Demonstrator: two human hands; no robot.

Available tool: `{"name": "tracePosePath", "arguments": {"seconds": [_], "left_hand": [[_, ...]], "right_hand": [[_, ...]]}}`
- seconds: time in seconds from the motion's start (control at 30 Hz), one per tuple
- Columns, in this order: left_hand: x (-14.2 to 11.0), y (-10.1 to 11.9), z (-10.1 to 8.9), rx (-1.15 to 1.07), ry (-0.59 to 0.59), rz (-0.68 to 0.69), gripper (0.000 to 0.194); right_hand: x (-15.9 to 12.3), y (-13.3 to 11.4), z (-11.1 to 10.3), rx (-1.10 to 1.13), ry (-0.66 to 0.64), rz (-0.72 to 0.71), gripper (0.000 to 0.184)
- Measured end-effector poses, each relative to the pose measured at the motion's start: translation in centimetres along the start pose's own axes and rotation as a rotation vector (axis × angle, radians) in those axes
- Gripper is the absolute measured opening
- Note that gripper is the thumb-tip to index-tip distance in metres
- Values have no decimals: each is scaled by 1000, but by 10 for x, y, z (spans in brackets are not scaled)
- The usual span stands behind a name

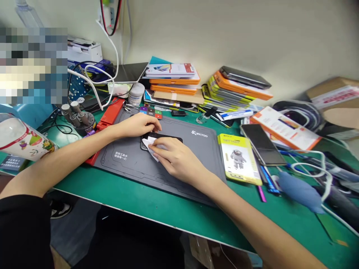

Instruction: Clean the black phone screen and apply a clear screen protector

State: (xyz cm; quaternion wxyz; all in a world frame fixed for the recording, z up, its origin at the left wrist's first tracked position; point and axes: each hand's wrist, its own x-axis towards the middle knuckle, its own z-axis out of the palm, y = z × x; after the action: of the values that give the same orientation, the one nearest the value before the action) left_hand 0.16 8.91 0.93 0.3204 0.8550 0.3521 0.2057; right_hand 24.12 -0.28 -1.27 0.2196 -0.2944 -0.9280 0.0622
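A dark smartphone (pixel 175 139) lies on the grey work mat (pixel 134 164), partly covered by both hands. My right hand (pixel 174 155) is closed in a pinch on a white wipe (pixel 153 151), pressed against the phone's near left part. At the phone's far left edge rests my left hand (pixel 143 125), its fingers curled down and gripping that edge; the fingertips are partly hidden. Just beyond the left hand sit small coloured tiles (pixel 150 112) and a pair of scissors or similar metal tool (pixel 128 106).
Right of the mat lies a yellow battery package (pixel 239 158), with another phone (pixel 263 144) beside it. Stacked orange boxes (pixel 175 84) line the wall. A patterned cup (pixel 28 140) and a screwdriver holder (pixel 80 119) stand left; a blue air blower (pixel 300 190) lies right among cables.
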Motion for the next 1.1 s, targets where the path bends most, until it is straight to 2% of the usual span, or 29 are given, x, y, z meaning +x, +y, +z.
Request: {"name": "tracePosePath", "arguments": {"seconds": [0.17,0.3,0.43,0.57,0.73,0.93,1.1], "left_hand": [[-2,2,-3,26,62,23,35],[-2,6,-5,105,123,-62,36],[-6,10,-8,273,242,-139,37],[-8,10,-9,370,235,-150,39],[-7,5,-7,378,229,-101,41],[-5,7,-6,430,256,-82,36],[-3,7,-7,455,266,-52,35]], "right_hand": [[-33,19,-12,-75,91,76,31],[-58,32,-14,-78,164,142,31],[-63,33,-11,-76,160,177,25],[-67,30,-13,-69,170,148,19],[-74,27,-17,-96,173,125,15],[-71,24,-13,-100,216,100,32],[-73,32,-6,-63,52,224,62]]}}
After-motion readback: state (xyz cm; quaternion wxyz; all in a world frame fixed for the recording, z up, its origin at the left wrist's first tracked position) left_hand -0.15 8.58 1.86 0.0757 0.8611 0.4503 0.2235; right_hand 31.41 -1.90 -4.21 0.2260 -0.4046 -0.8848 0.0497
